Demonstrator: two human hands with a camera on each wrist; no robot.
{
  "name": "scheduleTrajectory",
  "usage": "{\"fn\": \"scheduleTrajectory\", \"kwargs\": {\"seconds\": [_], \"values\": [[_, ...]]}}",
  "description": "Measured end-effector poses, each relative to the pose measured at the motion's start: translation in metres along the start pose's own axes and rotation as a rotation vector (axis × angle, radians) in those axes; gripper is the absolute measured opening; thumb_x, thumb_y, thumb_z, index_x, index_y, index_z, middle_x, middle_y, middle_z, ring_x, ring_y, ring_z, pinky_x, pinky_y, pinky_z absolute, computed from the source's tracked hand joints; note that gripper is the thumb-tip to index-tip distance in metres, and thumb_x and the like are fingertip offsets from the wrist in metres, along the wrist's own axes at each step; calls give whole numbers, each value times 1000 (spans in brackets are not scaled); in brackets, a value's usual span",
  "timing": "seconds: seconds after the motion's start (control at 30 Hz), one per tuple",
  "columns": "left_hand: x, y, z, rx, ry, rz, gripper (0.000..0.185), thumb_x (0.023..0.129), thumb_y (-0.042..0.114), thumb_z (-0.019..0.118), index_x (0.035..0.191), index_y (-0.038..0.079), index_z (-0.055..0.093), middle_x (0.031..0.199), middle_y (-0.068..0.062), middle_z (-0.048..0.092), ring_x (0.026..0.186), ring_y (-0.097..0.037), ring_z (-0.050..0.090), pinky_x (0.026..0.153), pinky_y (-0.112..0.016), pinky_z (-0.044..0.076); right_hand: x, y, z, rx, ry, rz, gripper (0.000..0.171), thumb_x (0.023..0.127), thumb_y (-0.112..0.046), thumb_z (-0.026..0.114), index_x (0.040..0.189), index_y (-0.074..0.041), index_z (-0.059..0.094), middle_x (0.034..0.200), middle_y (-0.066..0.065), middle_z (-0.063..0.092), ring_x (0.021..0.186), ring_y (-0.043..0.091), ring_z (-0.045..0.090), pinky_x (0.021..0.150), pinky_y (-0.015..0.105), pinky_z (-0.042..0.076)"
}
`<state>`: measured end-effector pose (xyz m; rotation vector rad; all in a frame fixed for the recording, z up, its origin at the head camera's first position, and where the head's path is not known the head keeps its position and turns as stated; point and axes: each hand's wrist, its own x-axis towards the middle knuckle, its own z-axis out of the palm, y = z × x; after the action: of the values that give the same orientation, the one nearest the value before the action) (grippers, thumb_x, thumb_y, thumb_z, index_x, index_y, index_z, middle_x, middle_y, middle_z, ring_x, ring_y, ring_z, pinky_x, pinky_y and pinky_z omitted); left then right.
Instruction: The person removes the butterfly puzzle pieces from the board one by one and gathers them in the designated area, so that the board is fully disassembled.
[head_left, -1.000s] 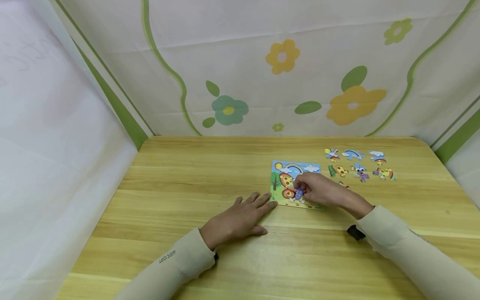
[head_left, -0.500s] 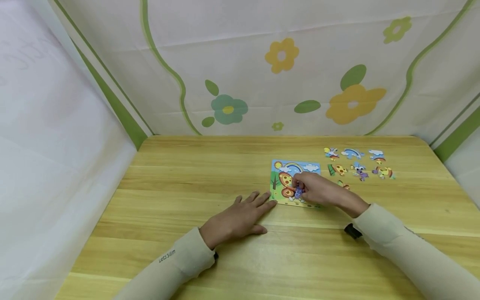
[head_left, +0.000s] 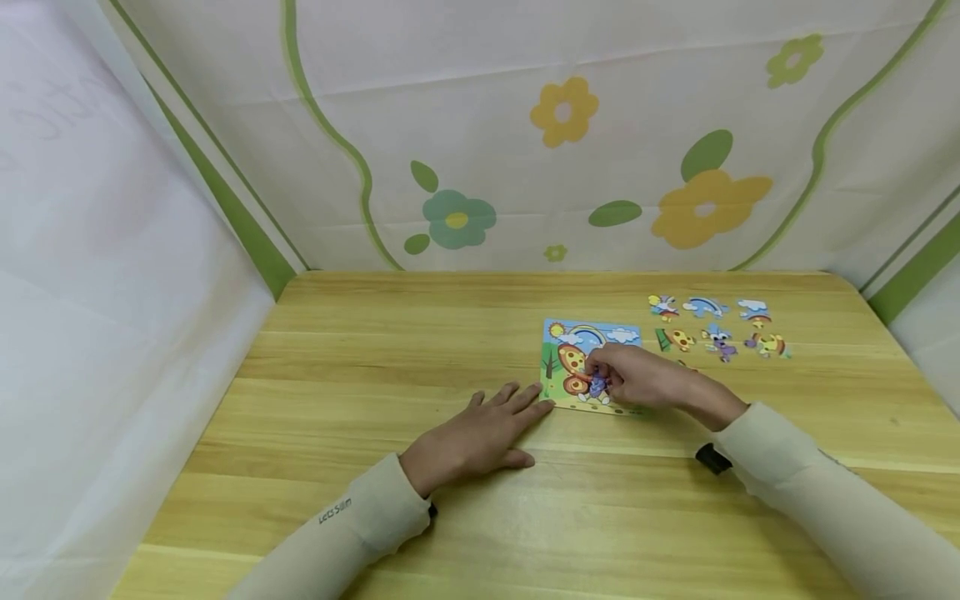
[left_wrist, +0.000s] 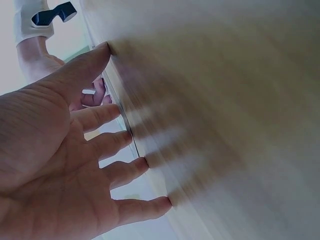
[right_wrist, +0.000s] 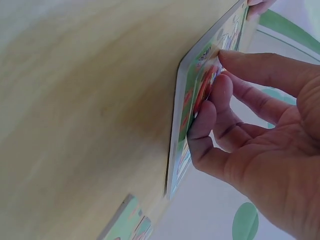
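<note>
A picture puzzle board [head_left: 552, 375] with a butterfly, a sun and a rainbow lies flat on the table. My right hand [head_left: 637, 377] is over its right half, fingers curled, thumb and fingertips pinching at a purple puzzle piece [head_left: 597, 386] low in the middle of the picture. In the right wrist view those fingertips [right_wrist: 220, 56] are right at the board's face, and the fingers hide much of the piece. My left hand [head_left: 476, 440] rests spread on the table, its fingertips at the board's lower left corner; the left wrist view shows these fingers [left_wrist: 112, 145] straight and apart.
Several loose puzzle pieces lie in rows right of the board, among them a rainbow piece [head_left: 705, 307], a cloud piece [head_left: 753, 312] and a blue and purple character piece [head_left: 720, 342]. My right forearm partly covers the nearest one. A flowered cloth [head_left: 480, 125] stands behind the table [head_left: 390, 333].
My right wrist shifts slightly left, then back right, while its fingers stay at the same spot on the board. My left hand keeps its place.
</note>
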<state>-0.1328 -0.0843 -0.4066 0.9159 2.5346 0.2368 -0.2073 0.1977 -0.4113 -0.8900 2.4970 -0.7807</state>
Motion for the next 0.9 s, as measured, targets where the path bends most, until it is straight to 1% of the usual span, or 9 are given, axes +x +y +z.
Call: {"fn": "scheduleTrajectory", "kwargs": {"seconds": [0.1,0.27,0.47,0.63,0.9], "values": [[0,0,-1,-3,-1,-3,76,105,46,60,169,27,23,178,1,15,164,-29,17,124,-65,30,1,-1,-1,-25,-5,-7,39,82,20,55,112,-1,69,97,6,63,88,19,54,74,29,48],[0,0,-1,-12,-2,-6,77,105,45,60,169,28,23,178,2,14,164,-29,16,124,-65,29,2,-3,-1,-56,-13,-11,42,81,20,55,114,-1,68,99,6,62,89,18,53,75,29,48],[-1,0,-1,-17,1,-6,77,105,45,61,169,27,23,178,2,13,164,-29,16,125,-65,28,1,-2,-1,-32,-13,1,39,83,19,57,116,2,68,101,8,62,87,17,53,71,26,48],[-1,1,-1,-22,-3,-4,77,105,45,61,169,27,23,178,2,13,164,-29,16,124,-66,28,-1,0,1,-14,-3,7,37,83,19,59,114,2,69,99,8,60,82,15,51,67,23,46],[0,1,0,-7,-5,5,77,105,45,61,169,27,23,178,1,14,164,-29,17,124,-66,29,-4,1,2,-37,24,-13,35,82,16,63,112,-1,69,95,5,60,79,14,49,66,24,43]]}}
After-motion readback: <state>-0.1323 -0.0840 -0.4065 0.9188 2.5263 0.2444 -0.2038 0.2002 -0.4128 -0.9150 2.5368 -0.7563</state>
